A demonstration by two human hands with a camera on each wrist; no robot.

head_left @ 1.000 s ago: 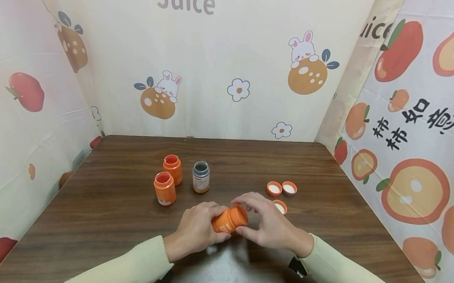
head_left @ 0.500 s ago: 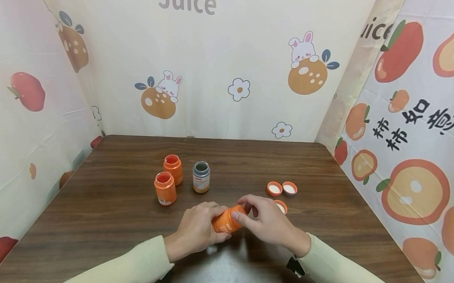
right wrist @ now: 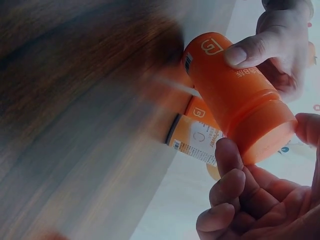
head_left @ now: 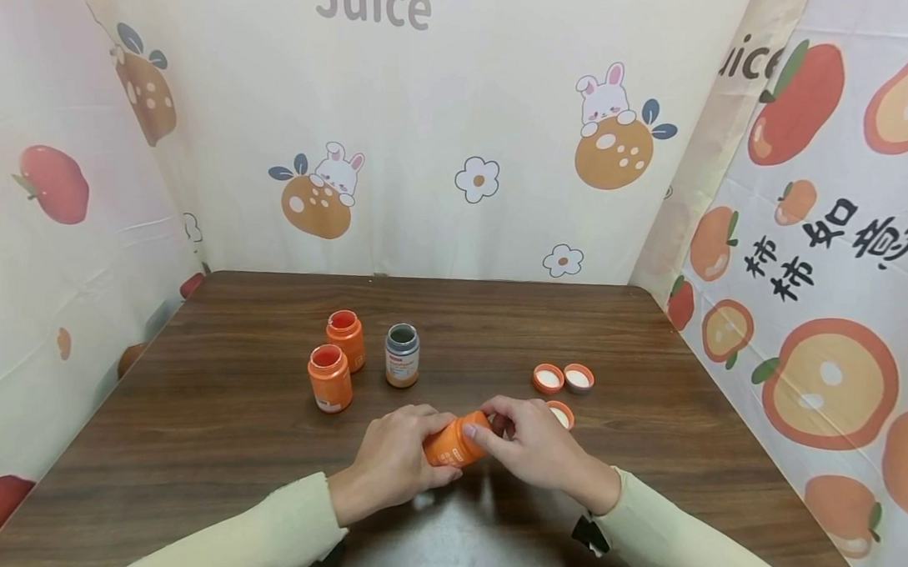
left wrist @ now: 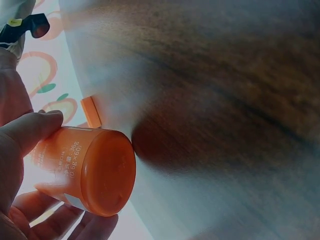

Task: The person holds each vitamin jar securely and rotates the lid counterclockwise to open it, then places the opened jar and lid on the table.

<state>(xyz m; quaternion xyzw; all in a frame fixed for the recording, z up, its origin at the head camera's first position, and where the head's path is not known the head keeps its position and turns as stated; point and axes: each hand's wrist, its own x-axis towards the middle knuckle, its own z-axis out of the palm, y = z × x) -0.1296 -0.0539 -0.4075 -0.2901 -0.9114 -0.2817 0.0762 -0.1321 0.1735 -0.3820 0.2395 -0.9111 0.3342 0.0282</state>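
An orange pill bottle (head_left: 446, 447) lies tilted between the two hands, above the near middle of the table. My left hand (head_left: 396, 454) grips its body, and the printed side and round base (left wrist: 109, 172) face the left wrist view. A matching orange cap (right wrist: 265, 131) sits on the bottle's neck. My right hand (head_left: 540, 444) pinches this cap, with thumb and fingertips at opposite sides of its edge in the right wrist view. In the head view the right fingers cover much of the cap.
Two uncapped orange bottles (head_left: 330, 384) and an uncapped grey bottle (head_left: 402, 360) stand upright at the left of the wooden table (head_left: 238, 341). To the right, three loose caps (head_left: 548, 379) lie with their white insides up, one partly behind the right hand. Printed cloth (head_left: 418, 109) hangs around the table.
My right hand's fingers, loosely spread around the cap a second ago, have closed in on it. The left hand and the bottle have stayed in place.
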